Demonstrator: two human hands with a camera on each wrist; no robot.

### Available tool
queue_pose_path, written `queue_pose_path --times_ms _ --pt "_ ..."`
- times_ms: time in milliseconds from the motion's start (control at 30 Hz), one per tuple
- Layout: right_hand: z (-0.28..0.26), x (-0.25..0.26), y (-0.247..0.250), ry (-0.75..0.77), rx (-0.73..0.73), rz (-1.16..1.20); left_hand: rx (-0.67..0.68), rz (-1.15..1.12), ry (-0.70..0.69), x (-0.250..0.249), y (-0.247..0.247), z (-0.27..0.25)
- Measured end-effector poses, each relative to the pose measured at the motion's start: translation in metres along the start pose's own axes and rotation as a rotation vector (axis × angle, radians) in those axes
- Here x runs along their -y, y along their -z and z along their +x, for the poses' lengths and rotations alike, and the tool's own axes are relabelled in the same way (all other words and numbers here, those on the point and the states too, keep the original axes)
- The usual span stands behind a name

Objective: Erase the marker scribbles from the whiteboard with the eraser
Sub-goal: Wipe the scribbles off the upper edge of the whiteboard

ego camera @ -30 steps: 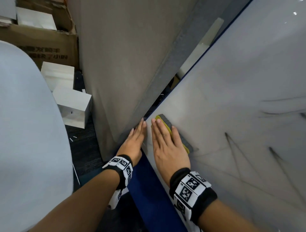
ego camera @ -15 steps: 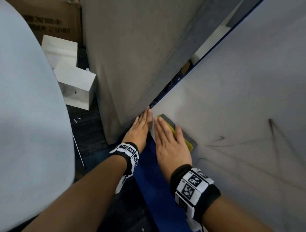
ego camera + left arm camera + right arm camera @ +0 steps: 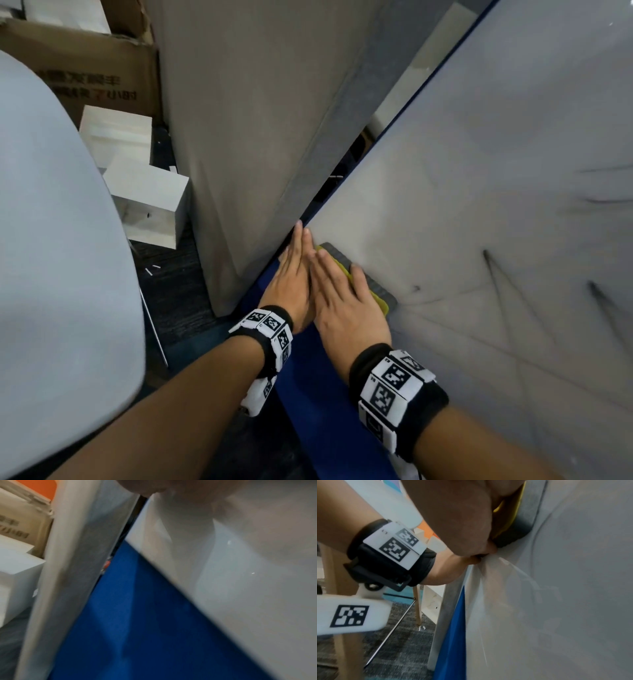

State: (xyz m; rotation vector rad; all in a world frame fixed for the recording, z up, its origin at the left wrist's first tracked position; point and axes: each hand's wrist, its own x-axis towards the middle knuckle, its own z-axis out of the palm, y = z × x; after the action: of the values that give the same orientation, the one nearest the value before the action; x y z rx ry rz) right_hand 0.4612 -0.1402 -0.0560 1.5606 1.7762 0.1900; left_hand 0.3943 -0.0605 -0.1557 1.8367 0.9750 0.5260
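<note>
The whiteboard (image 3: 479,171) fills the right side, with dark marker strokes (image 3: 503,284) and fainter lines across it. The eraser (image 3: 378,291), yellow on top and grey felt below, lies against the board near its left edge. My right hand (image 3: 342,294) holds it, fingers laid along the yellow back and thumb on the far side. In the right wrist view the eraser (image 3: 522,520) sits pressed to the board under the palm (image 3: 462,513). My left hand (image 3: 291,274) lies flat with straight fingers on the board's left edge, touching the right hand.
A blue frame (image 3: 308,377) runs below the board's edge. A grey partition panel (image 3: 239,120) stands just left of the hands. White boxes (image 3: 150,205) and a cardboard carton (image 3: 85,75) sit on the dark carpet further left. A pale chair back (image 3: 51,274) fills the left side.
My left hand has slid closer to the right hand and now touches it. The eraser stays near the board's left edge, and the head view has shifted back and forth.
</note>
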Motion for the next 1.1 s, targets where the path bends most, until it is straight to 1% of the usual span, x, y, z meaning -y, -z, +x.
queue_pose_path --times_ms 67,133,233,267,367,433,567,667,767,867,933,1000,1033,1100 --pt "-0.014 -0.016 0.017 -0.031 -0.048 0.026 -0.069 -0.106 -0.028 -0.034 0.014 0.001" --pt "-0.032 -0.037 0.041 -0.063 -0.095 0.051 -0.117 -0.103 -0.137 -0.070 0.029 0.002" --pt "-0.060 -0.066 0.079 -0.136 -0.156 0.061 -0.186 -0.130 -0.260 -0.118 0.052 0.008" --pt "-0.070 -0.077 0.089 -0.180 -0.206 0.061 -0.210 -0.120 -0.321 -0.133 0.059 0.012" --pt "-0.094 -0.111 0.113 -0.333 -0.467 0.036 -0.302 -0.071 -0.502 -0.182 0.080 0.026" --pt "-0.110 -0.134 0.129 -0.401 -0.582 0.032 -0.365 -0.087 -0.580 -0.219 0.095 0.034" --pt "-0.145 -0.176 0.168 -0.493 -0.685 -0.029 -0.469 -0.056 -0.705 -0.296 0.117 0.043" --pt "-0.172 -0.203 0.191 -0.582 -0.735 -0.078 -0.508 -0.031 -0.769 -0.347 0.131 0.043" --pt "-0.199 -0.233 0.215 -0.699 -0.815 -0.132 -0.515 0.036 -0.887 -0.391 0.147 0.038" --pt "-0.214 -0.247 0.229 -0.741 -0.866 -0.158 -0.531 0.150 -0.976 -0.412 0.159 0.041" --pt "-0.212 -0.244 0.225 -0.749 -0.885 -0.189 -0.562 0.237 -1.001 -0.402 0.167 0.052" --pt "-0.203 -0.233 0.216 -0.743 -0.887 -0.208 -0.589 0.321 -1.005 -0.381 0.173 0.064" --pt "-0.196 -0.226 0.210 -0.716 -0.870 -0.215 -0.594 0.358 -1.003 -0.371 0.174 0.068" --pt "-0.183 -0.209 0.195 -0.612 -0.788 -0.236 -0.601 0.405 -1.009 -0.359 0.175 0.073"
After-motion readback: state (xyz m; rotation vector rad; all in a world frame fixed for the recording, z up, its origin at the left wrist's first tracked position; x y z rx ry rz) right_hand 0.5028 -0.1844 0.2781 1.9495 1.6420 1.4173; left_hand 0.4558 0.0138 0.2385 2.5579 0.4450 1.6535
